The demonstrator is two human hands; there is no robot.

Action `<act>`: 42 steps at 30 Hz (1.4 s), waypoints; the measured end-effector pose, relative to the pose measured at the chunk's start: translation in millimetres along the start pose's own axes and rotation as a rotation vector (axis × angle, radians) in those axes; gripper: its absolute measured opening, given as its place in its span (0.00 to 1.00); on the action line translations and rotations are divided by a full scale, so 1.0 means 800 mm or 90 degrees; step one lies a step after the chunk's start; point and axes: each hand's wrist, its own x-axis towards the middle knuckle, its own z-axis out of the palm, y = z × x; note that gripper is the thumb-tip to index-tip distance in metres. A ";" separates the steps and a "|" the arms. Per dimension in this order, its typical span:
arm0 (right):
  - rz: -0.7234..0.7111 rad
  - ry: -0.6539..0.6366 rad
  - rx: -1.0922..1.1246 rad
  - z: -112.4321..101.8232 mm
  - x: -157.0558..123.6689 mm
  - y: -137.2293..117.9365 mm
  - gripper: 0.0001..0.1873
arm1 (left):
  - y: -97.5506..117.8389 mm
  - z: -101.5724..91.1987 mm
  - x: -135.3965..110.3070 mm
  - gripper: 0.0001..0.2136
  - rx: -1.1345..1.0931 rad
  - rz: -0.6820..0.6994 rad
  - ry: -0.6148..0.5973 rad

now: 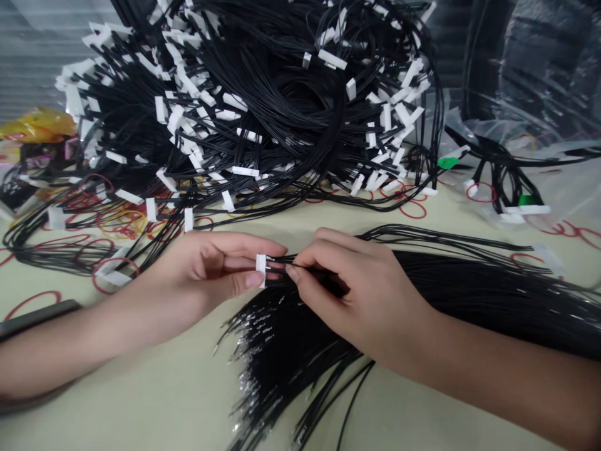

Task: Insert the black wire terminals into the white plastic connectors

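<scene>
My left hand (213, 266) pinches a small white connector housing (261, 264) between thumb and fingers. My right hand (357, 294) pinches a thin black wire (307, 268) whose end meets the connector's right face. Several black wires run out of the connector to the right, over the back of my right hand. Under both hands lies a loose bundle of black wires with bare metal terminals (263, 326), fanning toward the front of the table.
A big heap of finished black harnesses with white connectors (263, 106) fills the back. Red and yellow rubber bands (119, 222) lie at left. Clear plastic bags with more cables (516, 125) sit at right. A yellow bag (37, 125) is far left.
</scene>
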 end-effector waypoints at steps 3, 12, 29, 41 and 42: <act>-0.025 -0.011 -0.022 0.001 0.000 -0.001 0.11 | 0.001 0.002 -0.001 0.13 -0.010 -0.016 0.002; -0.094 -0.038 -0.065 0.004 -0.006 0.000 0.11 | 0.002 0.010 -0.005 0.13 0.011 0.003 0.019; -0.109 0.183 0.022 0.002 -0.002 0.006 0.09 | -0.007 -0.006 0.004 0.09 0.007 0.008 0.031; -0.068 0.108 -0.020 0.005 0.000 0.005 0.11 | -0.007 -0.010 0.000 0.09 0.053 0.016 0.002; -0.070 0.111 -0.017 0.005 -0.001 0.004 0.11 | -0.006 -0.011 0.000 0.09 0.046 0.003 -0.001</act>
